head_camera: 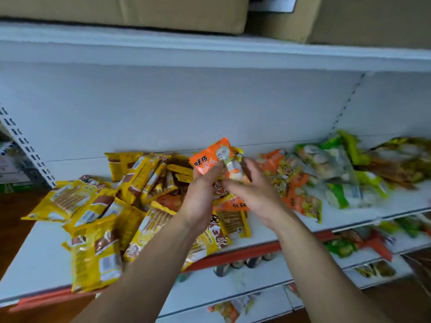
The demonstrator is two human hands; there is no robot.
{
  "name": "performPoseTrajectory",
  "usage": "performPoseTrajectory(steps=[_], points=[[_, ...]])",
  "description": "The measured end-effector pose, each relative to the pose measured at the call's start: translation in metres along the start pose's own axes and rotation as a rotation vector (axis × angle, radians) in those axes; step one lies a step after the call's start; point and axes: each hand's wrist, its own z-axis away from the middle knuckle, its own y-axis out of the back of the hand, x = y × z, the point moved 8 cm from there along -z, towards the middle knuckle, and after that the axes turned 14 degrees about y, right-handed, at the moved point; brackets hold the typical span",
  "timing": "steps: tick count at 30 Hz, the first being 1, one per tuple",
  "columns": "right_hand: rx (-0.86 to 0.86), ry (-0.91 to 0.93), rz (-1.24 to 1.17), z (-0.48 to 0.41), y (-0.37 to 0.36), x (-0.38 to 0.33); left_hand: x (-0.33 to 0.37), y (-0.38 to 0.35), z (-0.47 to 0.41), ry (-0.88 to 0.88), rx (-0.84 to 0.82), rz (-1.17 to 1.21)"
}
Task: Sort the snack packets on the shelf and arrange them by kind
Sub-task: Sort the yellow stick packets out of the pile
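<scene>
Left hand (200, 192) and right hand (254, 194), fingers curled, jointly grip a bundle of orange foil snack packets (211, 157) above the white metal shelf (35, 264). Yellow biscuit-stick packets (100, 229) heaped at 8 o'clock, orange strays (172, 200) among them; orange pile (296, 194) at 2 o'clock, green packets (335, 195) beyond. Sorting judged part-done

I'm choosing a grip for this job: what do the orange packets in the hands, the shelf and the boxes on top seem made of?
Orange packets: probably thin glossy plastic film; they crease and catch the light.
Shelf: likely white painted metal, going by its smooth surface and the slotted upright.
Boxes: matte brown cardboard, by their colour and dull finish.
</scene>
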Motion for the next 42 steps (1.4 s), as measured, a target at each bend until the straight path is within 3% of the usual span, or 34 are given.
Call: performPoseTrajectory(steps=[6,10,12,15,17,20,24,31,42], points=[[0.199,0.041,0.044,-0.016,0.111,0.029,-0.032,-0.066,-0.041,-0.034,0.037,-0.236],[0.319,0.263,0.649,-0.018,0.191,0.029,-0.077,-0.087,-0.059,0.0,0.149,-0.428],[0.271,0.404,0.891,-0.006,0.2,0.04,-0.094,-0.093,-0.066,-0.021,0.194,-0.562],[0.053,0.443,1.043,0.02,0.193,0.084,-0.112,-0.103,-0.082,-0.081,0.308,-0.768],[-0.076,0.405,1.033,0.035,0.187,0.11,-0.124,-0.113,-0.089,-0.112,0.344,-0.847],[-0.132,0.34,0.963,0.04,0.187,0.125,-0.134,-0.119,-0.095,-0.163,0.359,-0.928],[-0.071,0.414,0.849,0.043,0.199,0.124,-0.139,-0.114,-0.097,-0.169,0.395,-0.99],[-0.004,0.481,0.901,0.037,0.207,0.117,-0.135,-0.12,-0.094,-0.13,0.417,-1.092],[-0.087,0.288,0.791,0.015,0.215,0.105,-0.117,-0.111,-0.078,-0.142,0.427,-1.176]])
